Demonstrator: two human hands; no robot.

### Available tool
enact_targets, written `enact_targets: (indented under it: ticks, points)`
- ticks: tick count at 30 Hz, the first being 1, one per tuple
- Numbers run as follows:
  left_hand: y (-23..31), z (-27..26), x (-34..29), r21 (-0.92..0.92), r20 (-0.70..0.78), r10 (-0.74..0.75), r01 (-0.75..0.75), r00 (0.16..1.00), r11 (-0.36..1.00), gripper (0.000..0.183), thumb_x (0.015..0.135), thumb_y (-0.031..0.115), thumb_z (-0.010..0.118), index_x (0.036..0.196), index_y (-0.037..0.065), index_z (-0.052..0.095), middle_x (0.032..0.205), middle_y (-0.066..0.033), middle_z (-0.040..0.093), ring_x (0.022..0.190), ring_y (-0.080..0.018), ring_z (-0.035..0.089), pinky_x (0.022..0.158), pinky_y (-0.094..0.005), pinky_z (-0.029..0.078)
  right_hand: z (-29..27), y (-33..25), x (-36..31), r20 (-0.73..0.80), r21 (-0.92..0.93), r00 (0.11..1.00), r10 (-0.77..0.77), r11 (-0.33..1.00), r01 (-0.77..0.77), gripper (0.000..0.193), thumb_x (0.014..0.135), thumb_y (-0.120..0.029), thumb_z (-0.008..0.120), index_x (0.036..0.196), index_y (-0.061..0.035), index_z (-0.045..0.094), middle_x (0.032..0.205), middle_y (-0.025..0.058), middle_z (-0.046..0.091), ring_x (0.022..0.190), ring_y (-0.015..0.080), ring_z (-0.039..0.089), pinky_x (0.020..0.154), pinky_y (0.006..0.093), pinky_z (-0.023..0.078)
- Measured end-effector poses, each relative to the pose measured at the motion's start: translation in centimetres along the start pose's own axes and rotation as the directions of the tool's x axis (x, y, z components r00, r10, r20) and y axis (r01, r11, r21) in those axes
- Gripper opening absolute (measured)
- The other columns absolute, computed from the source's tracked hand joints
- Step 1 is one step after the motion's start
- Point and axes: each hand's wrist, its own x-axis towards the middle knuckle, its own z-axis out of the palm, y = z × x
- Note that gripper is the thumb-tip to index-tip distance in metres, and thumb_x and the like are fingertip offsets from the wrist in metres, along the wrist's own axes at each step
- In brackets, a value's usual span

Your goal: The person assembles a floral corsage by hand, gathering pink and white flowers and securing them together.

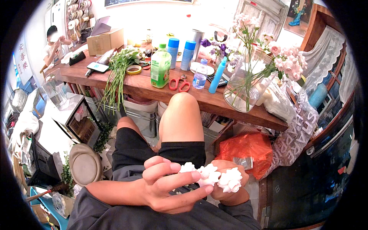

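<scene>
Several white ruffled flowers (208, 175) stand in a row in front of my lap. Behind the blooms, my right hand (223, 193) is closed on them; its grip is partly hidden by the petals. From the left comes my left hand (168, 188), its fingers stretched and spread. Its fingertips reach the petals of the middle flower, and no firm hold shows there. The stems below the heads are mostly hidden by my hands.
Ahead, a wooden table (149, 86) bears a green bottle (161, 67), red-handled scissors (179, 84), green stems (117, 74), blue spray cans (188, 55) and a glass vase (245, 90) of pink roses. An orange bag (245, 151) lies below. Another person (55, 48) sits far left.
</scene>
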Motion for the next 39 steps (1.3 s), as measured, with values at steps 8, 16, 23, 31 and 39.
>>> enact_targets:
  ticks: [8, 16, 23, 31, 39]
  points:
    - [-0.4, -1.5, 0.8, -0.178, 0.065, -0.076, 0.086, 0.995, 0.980, 0.040, 0.067, 0.020, 0.079, 0.107, 0.022, 0.083, 0.122, -0.0040, 0.066, 0.106, -0.0258, 0.049, 0.086, -0.0355, 0.043, 0.1, 0.9, -1.5, -0.014, -0.040, 0.994, 0.107, 0.993, -0.107, 0.013, 0.079, -0.001, 0.081, 0.084, 0.0013, 0.070, 0.077, 0.0093, 0.069, 0.064, 0.0222, 0.070, 0.057, 0.0336, 0.054]
    - [-0.9, -2.0, 3.1, -0.252, 0.188, -0.355, 0.394, 0.916, 0.884, 0.038, 0.066, 0.018, 0.091, 0.101, 0.010, 0.079, 0.119, -0.0110, 0.065, 0.104, -0.0282, 0.054, 0.095, -0.0400, 0.040, 0.1, 0.5, -1.2, -0.011, 0.180, 0.988, 0.154, 0.972, -0.149, 0.014, 0.081, 0.005, 0.077, 0.094, 0.0054, 0.071, 0.087, 0.0122, 0.073, 0.074, 0.0196, 0.072, 0.063, 0.0318, 0.057]
    - [-1.0, -1.7, 3.4, -0.255, 0.202, -0.263, 0.310, 0.944, 0.916, 0.034, 0.067, 0.017, 0.089, 0.099, 0.010, 0.079, 0.118, -0.0115, 0.066, 0.103, -0.0288, 0.054, 0.094, -0.0395, 0.041, -0.1, 0.1, -1.1, 0.044, 0.173, 0.989, 0.143, 0.974, -0.148, 0.019, 0.078, 0.007, 0.080, 0.094, 0.0045, 0.070, 0.090, 0.0129, 0.073, 0.074, 0.0212, 0.072, 0.064, 0.0324, 0.057]
    - [-1.2, -1.7, 2.8, -0.289, 0.190, -0.217, 0.266, 0.958, 0.920, 0.030, 0.066, 0.015, 0.086, 0.094, 0.010, 0.077, 0.119, -0.0128, 0.068, 0.106, -0.0307, 0.053, 0.093, -0.0394, 0.044, -0.5, 0.1, -0.8, 0.084, 0.066, 0.989, 0.121, 0.990, -0.127, 0.021, 0.076, 0.003, 0.083, 0.093, 0.0034, 0.070, 0.087, 0.0123, 0.073, 0.075, 0.0211, 0.074, 0.065, 0.0324, 0.058]
    - [-1.0, -1.8, 3.2, -0.276, 0.215, -0.129, 0.187, 0.968, 0.943, 0.032, 0.062, 0.018, 0.081, 0.093, 0.013, 0.079, 0.120, -0.0119, 0.069, 0.109, -0.0313, 0.051, 0.096, -0.0403, 0.042, -0.7, 0.2, -1.2, 0.093, 0.055, 0.969, 0.227, 0.971, -0.233, 0.018, 0.075, 0.002, 0.083, 0.088, 0.0032, 0.070, 0.083, 0.0121, 0.073, 0.070, 0.0211, 0.073, 0.062, 0.0320, 0.058]
